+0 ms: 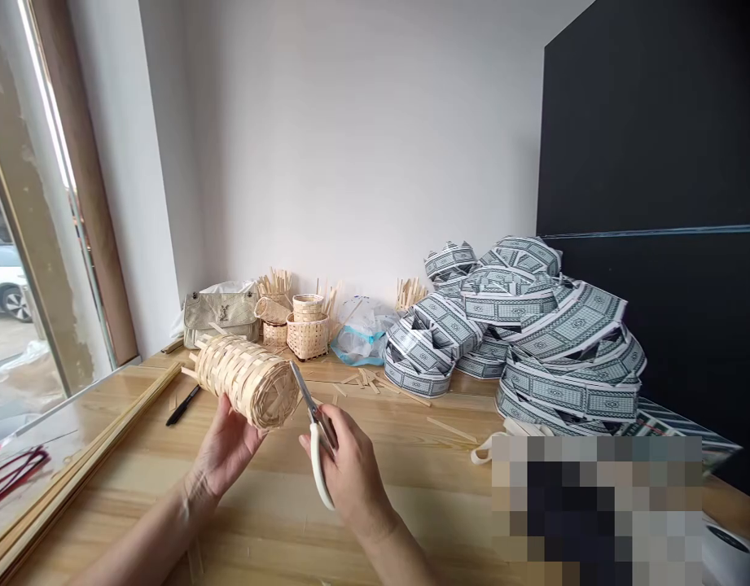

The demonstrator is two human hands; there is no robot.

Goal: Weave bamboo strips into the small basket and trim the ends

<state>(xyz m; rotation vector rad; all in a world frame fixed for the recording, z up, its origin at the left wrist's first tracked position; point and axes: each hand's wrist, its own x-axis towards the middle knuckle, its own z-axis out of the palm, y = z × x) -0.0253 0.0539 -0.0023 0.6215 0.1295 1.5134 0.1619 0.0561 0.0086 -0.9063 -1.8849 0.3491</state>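
Observation:
My left hand (225,446) cups a small woven bamboo basket (246,378) from below, tilted on its side with the base toward me. My right hand (350,468) grips white-handled scissors (317,443); their blades point up and left, the tips right at the basket's base edge. Both hands hover above a wooden table (411,472).
A black pen (182,404) lies left of the basket. At the back stand several small woven baskets (306,330), a beige bag (221,316), a plastic bag (366,334) and a big pile of patterned strip rolls (533,334). Bamboo offcuts (451,430) litter the table. A window is at left.

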